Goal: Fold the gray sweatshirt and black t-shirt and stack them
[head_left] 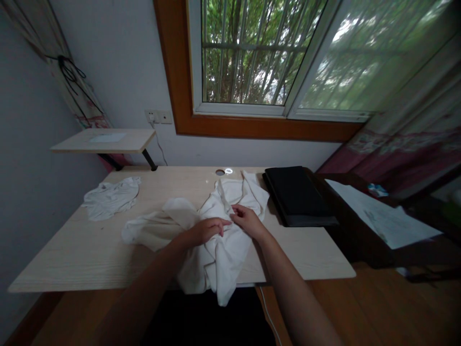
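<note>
A crumpled white garment [230, 250] lies on the light wooden desk, with one sleeve-like part spread to the left and its lower end hanging over the front edge. My left hand [209, 229] rests on the middle of it, fingers bent together at the fabric. Close by on the right, my right hand [248, 221] pinches a fold of the same garment. The two sets of fingertips nearly meet. Exactly which seam or edge they hold is too small to make out.
Another white cloth [112, 197] lies bunched on the desk's left side, below a small raised shelf [133, 139]. A black folder-like object [297, 194] lies at the right. Beyond it, a sheet of paper [382, 216] rests on a dark surface. The desk [93, 264] stands under a window.
</note>
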The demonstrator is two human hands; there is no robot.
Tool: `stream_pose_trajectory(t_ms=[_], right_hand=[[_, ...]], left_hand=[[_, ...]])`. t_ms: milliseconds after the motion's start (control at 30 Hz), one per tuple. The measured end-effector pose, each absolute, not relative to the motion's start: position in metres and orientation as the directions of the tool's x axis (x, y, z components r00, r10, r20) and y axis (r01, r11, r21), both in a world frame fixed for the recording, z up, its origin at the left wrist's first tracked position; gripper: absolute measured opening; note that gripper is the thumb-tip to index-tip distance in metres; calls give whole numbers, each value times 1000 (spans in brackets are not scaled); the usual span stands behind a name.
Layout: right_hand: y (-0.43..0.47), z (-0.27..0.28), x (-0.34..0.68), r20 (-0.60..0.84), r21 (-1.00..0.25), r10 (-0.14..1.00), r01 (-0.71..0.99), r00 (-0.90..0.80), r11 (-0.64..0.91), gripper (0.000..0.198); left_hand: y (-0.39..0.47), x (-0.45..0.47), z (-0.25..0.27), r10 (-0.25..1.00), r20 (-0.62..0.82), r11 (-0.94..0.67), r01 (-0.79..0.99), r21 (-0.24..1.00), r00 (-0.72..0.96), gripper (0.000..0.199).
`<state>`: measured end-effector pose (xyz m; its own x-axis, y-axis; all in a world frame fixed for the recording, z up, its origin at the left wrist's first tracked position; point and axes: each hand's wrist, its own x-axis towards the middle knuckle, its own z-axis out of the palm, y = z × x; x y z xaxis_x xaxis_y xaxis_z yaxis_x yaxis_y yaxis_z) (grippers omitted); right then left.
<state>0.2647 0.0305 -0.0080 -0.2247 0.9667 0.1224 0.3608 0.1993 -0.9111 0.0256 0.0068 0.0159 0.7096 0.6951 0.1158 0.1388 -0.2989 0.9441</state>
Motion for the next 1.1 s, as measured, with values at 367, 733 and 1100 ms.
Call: stream_pose_trajectory(t_ms=[367, 733, 1100], right_hand=[[24, 2, 264, 334, -426, 931, 857, -147, 289, 13], [35, -11, 259, 347, -254, 931, 945, -109, 205, 46], [96, -3, 223, 272, -515, 807, 629, -524, 582, 54]], left_hand=[[28, -8, 49, 884, 345, -467, 586, 662, 314, 20], [10, -41, 37, 907, 127, -406, 753, 518, 402, 36], [-15, -44, 59, 673, -142, -170, 339, 926, 726, 46]])
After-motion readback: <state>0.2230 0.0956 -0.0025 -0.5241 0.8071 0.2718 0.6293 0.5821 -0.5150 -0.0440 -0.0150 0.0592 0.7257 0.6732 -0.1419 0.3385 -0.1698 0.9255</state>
